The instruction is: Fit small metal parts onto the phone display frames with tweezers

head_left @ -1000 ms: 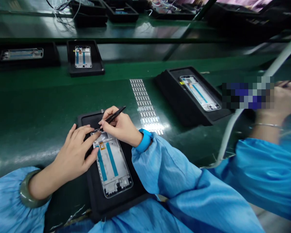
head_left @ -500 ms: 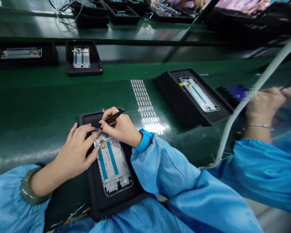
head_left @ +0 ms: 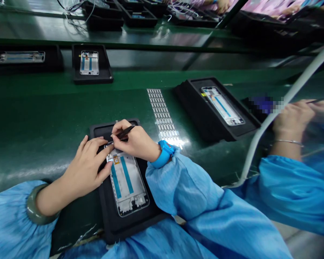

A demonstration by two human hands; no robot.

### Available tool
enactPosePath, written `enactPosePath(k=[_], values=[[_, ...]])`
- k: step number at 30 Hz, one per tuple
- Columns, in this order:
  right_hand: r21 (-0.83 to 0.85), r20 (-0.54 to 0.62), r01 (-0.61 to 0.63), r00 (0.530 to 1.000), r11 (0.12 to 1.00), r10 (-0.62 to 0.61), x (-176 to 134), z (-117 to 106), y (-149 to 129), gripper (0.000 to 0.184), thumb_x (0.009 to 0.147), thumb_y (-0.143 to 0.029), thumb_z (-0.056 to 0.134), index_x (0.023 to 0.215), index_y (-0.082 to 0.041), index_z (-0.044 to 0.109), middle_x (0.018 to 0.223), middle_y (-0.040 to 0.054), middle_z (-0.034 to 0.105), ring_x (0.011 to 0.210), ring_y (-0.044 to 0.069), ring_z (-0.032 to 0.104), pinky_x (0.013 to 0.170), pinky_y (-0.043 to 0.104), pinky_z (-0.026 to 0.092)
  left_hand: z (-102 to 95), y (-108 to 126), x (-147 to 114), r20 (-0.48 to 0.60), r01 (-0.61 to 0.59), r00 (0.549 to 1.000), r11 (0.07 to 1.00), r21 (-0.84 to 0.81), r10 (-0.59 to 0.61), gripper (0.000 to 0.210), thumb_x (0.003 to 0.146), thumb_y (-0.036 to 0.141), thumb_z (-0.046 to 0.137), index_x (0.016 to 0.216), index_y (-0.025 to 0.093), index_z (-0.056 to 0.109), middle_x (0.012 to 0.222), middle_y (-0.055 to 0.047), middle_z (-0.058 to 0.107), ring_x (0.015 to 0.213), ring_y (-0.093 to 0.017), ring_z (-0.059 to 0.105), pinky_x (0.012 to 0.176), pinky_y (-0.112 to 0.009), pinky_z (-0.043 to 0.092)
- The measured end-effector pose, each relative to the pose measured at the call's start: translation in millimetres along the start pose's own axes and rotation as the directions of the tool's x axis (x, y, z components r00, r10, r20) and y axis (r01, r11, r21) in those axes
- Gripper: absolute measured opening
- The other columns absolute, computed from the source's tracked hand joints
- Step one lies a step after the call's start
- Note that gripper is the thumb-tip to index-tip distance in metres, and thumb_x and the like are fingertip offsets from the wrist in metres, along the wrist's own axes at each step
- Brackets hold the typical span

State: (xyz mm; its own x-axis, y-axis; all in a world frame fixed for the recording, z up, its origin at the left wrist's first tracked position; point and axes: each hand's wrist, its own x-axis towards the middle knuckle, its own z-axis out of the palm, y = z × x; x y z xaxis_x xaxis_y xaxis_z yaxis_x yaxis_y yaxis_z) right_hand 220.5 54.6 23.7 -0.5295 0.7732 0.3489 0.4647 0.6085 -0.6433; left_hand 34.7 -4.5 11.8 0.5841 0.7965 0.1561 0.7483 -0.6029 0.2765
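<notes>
A silver phone frame (head_left: 129, 180) with two blue strips lies in a black foam tray (head_left: 108, 219) in front of me. My left hand (head_left: 91, 162) rests on the frame's upper left edge, its fingers spread and touching it. In my right hand (head_left: 132, 140) I hold black tweezers (head_left: 125, 132), pinched like a pen. Their tips point down at the frame's top end, and my fingers hide the exact spot they touch.
A sheet of small silver pieces (head_left: 162, 113) lies beyond my right hand. Stacked black trays (head_left: 202, 111) with another phone frame (head_left: 223, 106) stand to the right. Farther back sits a smaller tray (head_left: 106, 73). A co-worker's hand (head_left: 294, 117) is behind a pale curved tube (head_left: 280, 108).
Both hands stay at the frame's top end with almost the same grip. The whole view has shifted slightly.
</notes>
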Motion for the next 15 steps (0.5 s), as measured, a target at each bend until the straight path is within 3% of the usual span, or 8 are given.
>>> enactPosePath(k=[4,9,15], values=[[0.024,-0.015,-0.017,1.0,1.0,0.017,-2.6,0.4,3.1,0.005,0.081,-0.017,0.049,0.085,-0.018,0.047,0.079,-0.0005,0.057,0.067,0.01,0.058,0.064,0.022,0.046,0.0,-0.7,-0.1,0.0,0.004,1.0,1.0,-0.006,-0.004,0.038,0.089,0.029,0.043,0.124,0.017,0.05,0.122,-0.014,0.048,0.122,-0.029,0.042,0.106,-0.058,0.025],[0.181,-0.073,-0.171,0.98,0.968,0.187,-5.8,0.7,4.4,0.008,0.08,-0.02,0.054,0.081,-0.019,0.046,0.074,-0.0027,0.056,0.061,0.007,0.056,0.06,0.019,0.046,1.5,-1.8,-0.8,0.001,0.0,1.0,1.0,-0.011,0.0,0.04,0.088,0.029,0.044,0.127,0.019,0.048,0.122,-0.013,0.049,0.124,-0.029,0.04,0.107,-0.058,0.025],[0.229,-0.025,-0.189,0.979,0.955,0.2,-4.5,2.1,3.0,0.007,0.081,-0.021,0.054,0.081,-0.018,0.047,0.075,-0.002,0.058,0.065,0.008,0.059,0.061,0.019,0.047,1.5,-1.5,-0.9,0.0,0.016,1.0,0.999,-0.046,-0.016,0.04,0.088,0.028,0.045,0.127,0.02,0.047,0.124,-0.012,0.049,0.125,-0.028,0.04,0.107,-0.058,0.024]])
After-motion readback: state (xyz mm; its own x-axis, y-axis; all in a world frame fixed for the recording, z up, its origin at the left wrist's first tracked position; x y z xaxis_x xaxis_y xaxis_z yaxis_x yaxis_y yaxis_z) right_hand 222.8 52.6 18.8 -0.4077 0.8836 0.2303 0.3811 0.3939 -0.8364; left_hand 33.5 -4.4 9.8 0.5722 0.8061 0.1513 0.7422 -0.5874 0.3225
